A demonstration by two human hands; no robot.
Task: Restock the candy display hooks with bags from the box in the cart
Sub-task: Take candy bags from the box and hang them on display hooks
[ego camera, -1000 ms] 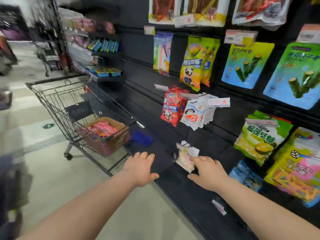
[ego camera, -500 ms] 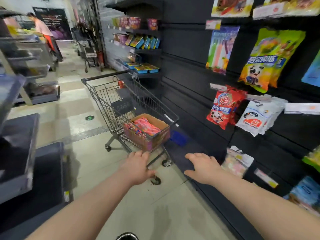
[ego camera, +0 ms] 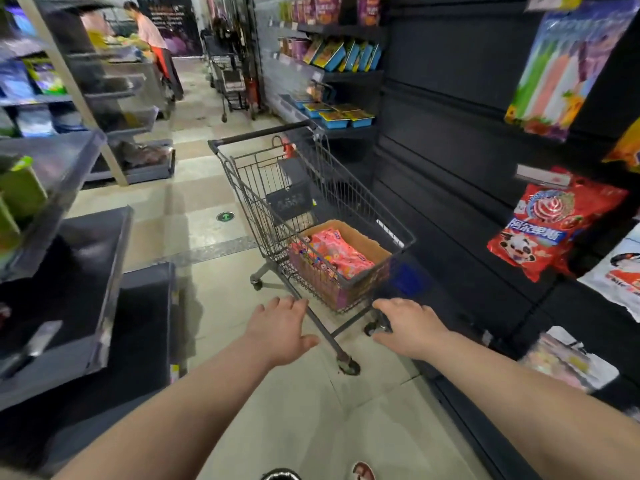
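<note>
A wire cart (ego camera: 263,188) is seen at 12 o'clock; a cardboard box (ego camera: 367,239) of pink candy bags (ego camera: 341,254) is carried inside. At the box's 6 o'clock, the left grip (ego camera: 282,329) and right grip (ego camera: 410,327) are spread loosely, nothing held

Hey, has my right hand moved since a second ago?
Yes. The right hand has left the pale bag on the low hook and now sits left of it, near the cart.
</note>
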